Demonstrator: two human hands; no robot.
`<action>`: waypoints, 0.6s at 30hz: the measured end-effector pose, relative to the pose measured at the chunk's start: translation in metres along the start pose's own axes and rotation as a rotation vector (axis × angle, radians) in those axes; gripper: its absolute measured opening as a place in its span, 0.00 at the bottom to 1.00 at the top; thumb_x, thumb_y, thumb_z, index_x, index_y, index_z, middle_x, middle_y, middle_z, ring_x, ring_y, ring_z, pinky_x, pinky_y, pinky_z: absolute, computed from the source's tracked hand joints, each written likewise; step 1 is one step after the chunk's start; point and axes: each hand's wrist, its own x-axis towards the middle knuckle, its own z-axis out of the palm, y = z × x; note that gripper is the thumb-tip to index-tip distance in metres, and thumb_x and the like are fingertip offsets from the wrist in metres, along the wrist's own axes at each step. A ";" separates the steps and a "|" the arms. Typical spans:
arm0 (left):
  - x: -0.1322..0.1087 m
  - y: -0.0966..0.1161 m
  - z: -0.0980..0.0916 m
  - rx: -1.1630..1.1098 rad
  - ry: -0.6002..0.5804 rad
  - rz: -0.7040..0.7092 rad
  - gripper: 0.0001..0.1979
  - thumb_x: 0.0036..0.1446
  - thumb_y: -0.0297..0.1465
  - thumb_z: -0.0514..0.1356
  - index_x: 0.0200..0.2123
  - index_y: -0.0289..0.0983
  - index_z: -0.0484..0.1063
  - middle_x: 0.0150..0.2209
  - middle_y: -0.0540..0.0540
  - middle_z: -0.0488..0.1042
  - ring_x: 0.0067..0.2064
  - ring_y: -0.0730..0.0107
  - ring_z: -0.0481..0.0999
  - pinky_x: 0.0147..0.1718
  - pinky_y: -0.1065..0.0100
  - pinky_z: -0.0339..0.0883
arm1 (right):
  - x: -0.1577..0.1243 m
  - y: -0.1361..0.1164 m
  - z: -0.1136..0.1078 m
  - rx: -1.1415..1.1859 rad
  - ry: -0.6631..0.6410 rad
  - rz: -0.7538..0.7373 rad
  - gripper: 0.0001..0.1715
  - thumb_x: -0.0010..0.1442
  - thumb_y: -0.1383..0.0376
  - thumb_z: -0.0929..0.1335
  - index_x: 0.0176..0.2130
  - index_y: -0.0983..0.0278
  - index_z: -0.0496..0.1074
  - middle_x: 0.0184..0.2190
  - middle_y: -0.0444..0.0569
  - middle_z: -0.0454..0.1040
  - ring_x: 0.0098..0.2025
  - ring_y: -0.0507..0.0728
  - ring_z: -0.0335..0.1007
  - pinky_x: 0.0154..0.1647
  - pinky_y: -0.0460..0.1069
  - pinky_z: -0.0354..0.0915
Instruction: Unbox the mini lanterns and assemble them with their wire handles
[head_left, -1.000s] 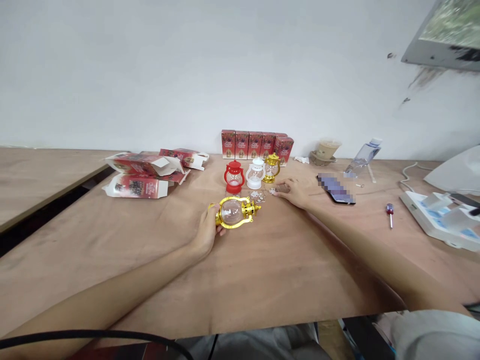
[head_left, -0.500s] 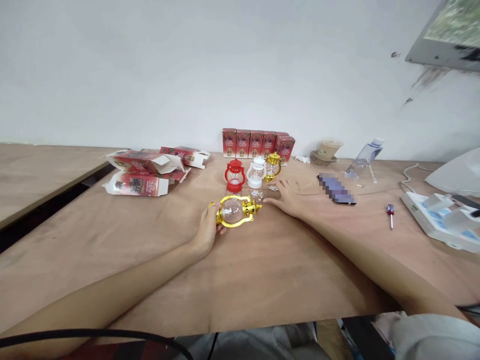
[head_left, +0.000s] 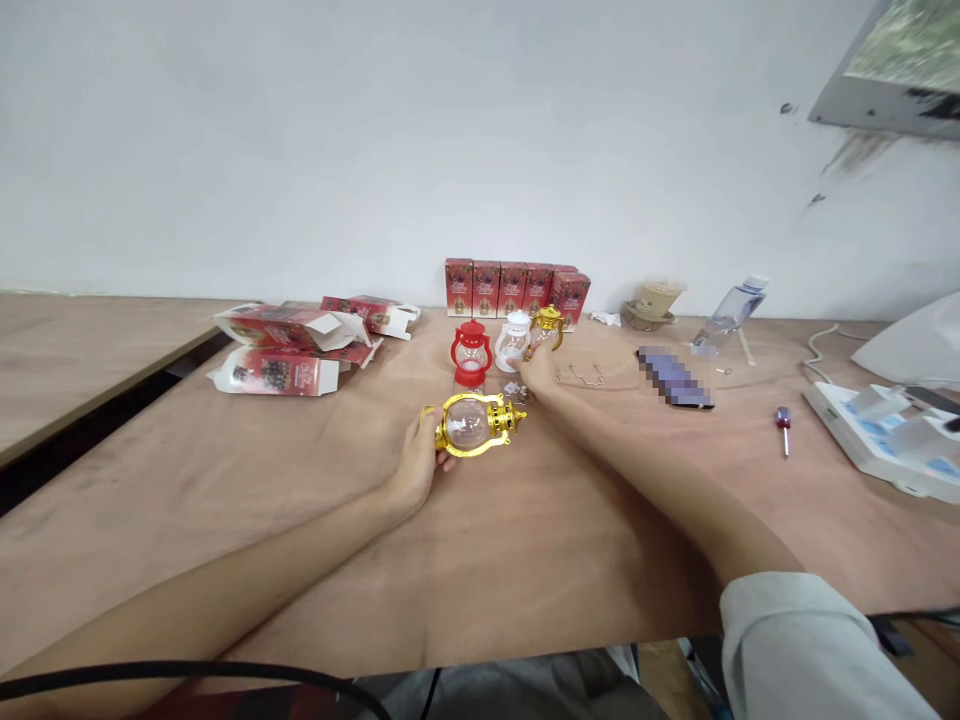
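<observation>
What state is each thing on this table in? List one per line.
Large gold lantern: on its side, gripped by left hand.
Right hand: fingers down at small parts.
Red lantern: upright.
White lantern: upright.
Opened boxes: lying, flaps open.
Box row: standing upright.
Screwdriver: lying flat.

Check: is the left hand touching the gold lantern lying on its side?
Touching. The head view shows the left hand gripping the base end of the gold lantern, with its fingers against it and no gap.
</observation>
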 end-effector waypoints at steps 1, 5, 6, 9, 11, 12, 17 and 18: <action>0.000 0.000 0.000 0.000 0.001 -0.001 0.14 0.46 0.41 0.57 0.24 0.37 0.60 0.17 0.56 0.60 0.16 0.82 0.55 0.10 0.80 0.50 | 0.001 0.000 0.002 -0.005 0.013 0.002 0.23 0.46 0.64 0.71 0.39 0.64 0.58 0.40 0.55 0.71 0.44 0.61 0.69 0.45 0.55 0.63; -0.001 0.001 0.001 0.002 -0.011 0.003 0.14 0.45 0.41 0.57 0.24 0.37 0.60 0.16 0.56 0.59 0.16 0.82 0.55 0.10 0.80 0.50 | 0.002 -0.005 0.009 -0.013 0.039 -0.017 0.15 0.47 0.64 0.69 0.34 0.62 0.60 0.37 0.53 0.71 0.43 0.62 0.69 0.45 0.56 0.63; -0.001 0.001 0.001 0.000 -0.011 0.004 0.14 0.45 0.41 0.57 0.25 0.37 0.60 0.16 0.56 0.60 0.16 0.82 0.55 0.10 0.80 0.50 | 0.001 -0.006 0.010 -0.012 0.033 -0.026 0.13 0.48 0.65 0.69 0.32 0.62 0.61 0.35 0.52 0.71 0.42 0.61 0.69 0.45 0.56 0.63; -0.001 0.001 0.002 -0.006 0.001 -0.005 0.14 0.45 0.41 0.57 0.25 0.37 0.60 0.17 0.56 0.60 0.16 0.82 0.56 0.10 0.80 0.50 | 0.000 -0.009 0.004 0.003 -0.014 -0.070 0.08 0.49 0.66 0.68 0.30 0.62 0.62 0.31 0.49 0.71 0.38 0.60 0.70 0.42 0.54 0.63; -0.001 0.001 0.002 -0.008 0.005 -0.009 0.13 0.46 0.41 0.57 0.25 0.37 0.60 0.17 0.56 0.60 0.16 0.81 0.55 0.10 0.80 0.51 | -0.003 -0.005 -0.008 0.026 -0.072 -0.121 0.09 0.49 0.65 0.69 0.31 0.62 0.63 0.31 0.47 0.72 0.37 0.57 0.70 0.41 0.52 0.64; 0.000 0.001 0.002 -0.008 0.006 -0.009 0.13 0.46 0.40 0.57 0.25 0.37 0.60 0.17 0.56 0.60 0.16 0.81 0.55 0.10 0.80 0.51 | -0.005 -0.001 -0.016 0.036 -0.116 -0.176 0.11 0.48 0.64 0.70 0.32 0.62 0.64 0.32 0.46 0.72 0.38 0.57 0.70 0.41 0.52 0.64; 0.001 0.001 0.002 -0.014 0.008 -0.014 0.13 0.47 0.40 0.57 0.25 0.37 0.59 0.17 0.57 0.59 0.16 0.81 0.55 0.10 0.80 0.50 | -0.022 0.026 -0.060 -0.116 -0.353 -0.564 0.30 0.43 0.51 0.74 0.44 0.60 0.67 0.45 0.49 0.70 0.52 0.62 0.62 0.50 0.57 0.59; 0.000 0.002 0.002 -0.013 0.009 -0.017 0.12 0.47 0.39 0.57 0.25 0.37 0.59 0.17 0.57 0.59 0.16 0.81 0.55 0.10 0.80 0.51 | -0.025 0.030 -0.064 -0.180 -0.361 -0.587 0.33 0.43 0.49 0.74 0.46 0.60 0.67 0.47 0.50 0.69 0.53 0.63 0.60 0.52 0.58 0.58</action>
